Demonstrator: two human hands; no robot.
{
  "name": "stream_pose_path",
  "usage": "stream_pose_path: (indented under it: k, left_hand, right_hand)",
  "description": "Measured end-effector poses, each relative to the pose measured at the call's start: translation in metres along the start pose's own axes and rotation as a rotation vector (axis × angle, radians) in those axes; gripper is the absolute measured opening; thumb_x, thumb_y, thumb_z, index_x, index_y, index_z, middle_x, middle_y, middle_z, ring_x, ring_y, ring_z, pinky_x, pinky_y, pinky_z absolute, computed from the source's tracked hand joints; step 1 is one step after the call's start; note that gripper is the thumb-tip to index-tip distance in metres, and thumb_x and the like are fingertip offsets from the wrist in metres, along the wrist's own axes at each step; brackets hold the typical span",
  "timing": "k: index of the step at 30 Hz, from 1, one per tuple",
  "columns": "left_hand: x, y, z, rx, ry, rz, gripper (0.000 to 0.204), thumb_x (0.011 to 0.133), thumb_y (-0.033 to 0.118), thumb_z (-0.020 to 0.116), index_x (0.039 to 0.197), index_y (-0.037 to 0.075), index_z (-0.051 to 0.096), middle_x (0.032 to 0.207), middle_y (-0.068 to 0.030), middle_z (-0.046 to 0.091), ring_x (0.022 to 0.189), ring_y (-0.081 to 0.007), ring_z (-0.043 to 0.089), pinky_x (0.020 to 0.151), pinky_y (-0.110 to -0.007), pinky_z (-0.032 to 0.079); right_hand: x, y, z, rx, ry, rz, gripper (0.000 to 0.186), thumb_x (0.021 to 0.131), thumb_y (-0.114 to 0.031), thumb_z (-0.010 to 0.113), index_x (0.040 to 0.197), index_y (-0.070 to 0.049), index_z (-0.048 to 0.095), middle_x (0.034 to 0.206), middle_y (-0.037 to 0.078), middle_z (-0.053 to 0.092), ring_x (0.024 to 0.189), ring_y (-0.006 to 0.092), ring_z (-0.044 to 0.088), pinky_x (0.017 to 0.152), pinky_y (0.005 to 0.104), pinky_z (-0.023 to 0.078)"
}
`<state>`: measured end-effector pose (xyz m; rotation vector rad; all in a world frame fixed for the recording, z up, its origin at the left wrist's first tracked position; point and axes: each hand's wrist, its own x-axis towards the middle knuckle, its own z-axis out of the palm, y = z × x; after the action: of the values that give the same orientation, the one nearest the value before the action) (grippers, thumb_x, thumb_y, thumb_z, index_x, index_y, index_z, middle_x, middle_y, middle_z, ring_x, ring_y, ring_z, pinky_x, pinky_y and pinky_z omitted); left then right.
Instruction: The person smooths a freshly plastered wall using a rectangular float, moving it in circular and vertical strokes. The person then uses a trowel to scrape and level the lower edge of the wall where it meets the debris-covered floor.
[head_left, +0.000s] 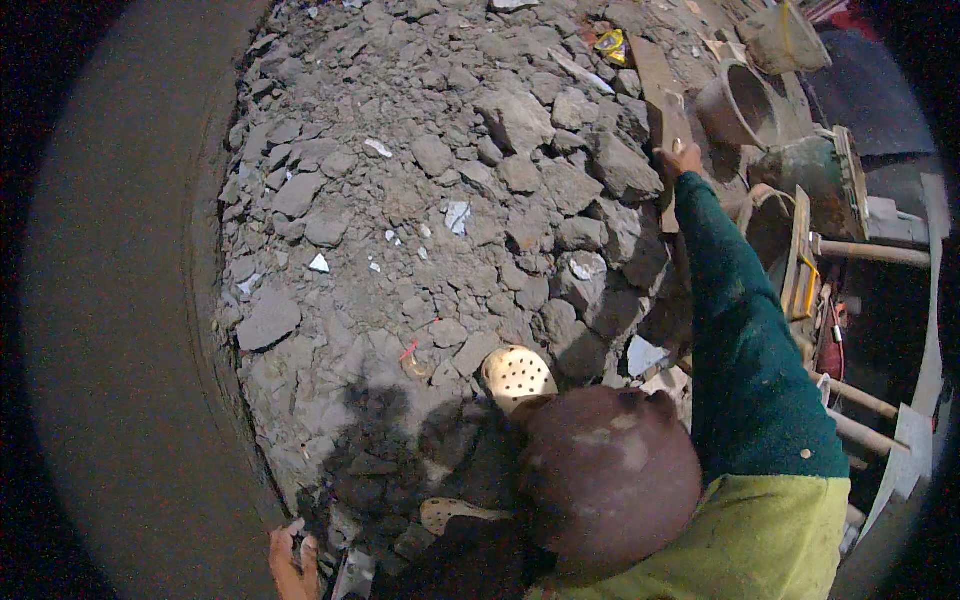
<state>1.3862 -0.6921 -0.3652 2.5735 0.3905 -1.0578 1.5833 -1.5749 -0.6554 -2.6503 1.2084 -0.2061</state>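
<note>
My right arm, in a dark green sleeve, stretches far out to the upper right. At its end my right hand (pixel 682 160) is closed on the edge of a narrow wooden board (pixel 655 85), which lies along the border of the rubble. Down at the lower left, my left hand (pixel 293 567) shows only in part, where the smooth grey surface (pixel 140 300) meets the rubble (pixel 380 200). Its fingers are bent together near a small pale grey bit; what they hold is unclear. A brown rounded shape, apparently my bent knee (pixel 615 485), hides the ground beside a cream perforated clog (pixel 518 375).
Another cream clog (pixel 460 515) shows at the bottom. Large grey lumps (pixel 625 165) line the rubble's right side. Beyond them stand several dirty buckets (pixel 738 105), with wooden poles (pixel 875 253) farther right. A yellow wrapper (pixel 611 46) lies near the board's far end.
</note>
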Motion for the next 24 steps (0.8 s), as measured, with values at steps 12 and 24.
stream_pose_path:
  k: [12, 24]
  left_hand:
    - [0.01, -0.003, 0.012, -0.088, -0.073, 0.06, 0.041, 0.106, 0.034, 0.057, 0.132, 0.003, 0.065, 0.125, -0.0183, 0.063, 0.116, -0.0346, 0.061, 0.104, -0.045, 0.047]
    - [0.028, -0.101, 0.042, -0.324, -0.127, 0.045, 0.037, 0.102, 0.022, 0.063, 0.134, 0.005, 0.063, 0.118, -0.0174, 0.064, 0.107, -0.0334, 0.063, 0.1, -0.046, 0.05]
  right_hand:
    - [-0.05, 0.014, 0.037, -0.207, 0.225, -0.094, 0.066, 0.071, -0.045, 0.095, 0.107, -0.002, 0.06, 0.106, 0.022, 0.069, 0.104, 0.043, 0.067, 0.086, 0.052, 0.053]
    - [-0.061, -0.056, -0.051, -0.169, 0.355, -0.039, 0.051, 0.078, -0.029, 0.084, 0.114, -0.003, 0.058, 0.113, 0.022, 0.069, 0.108, 0.0441, 0.068, 0.091, 0.0548, 0.055]
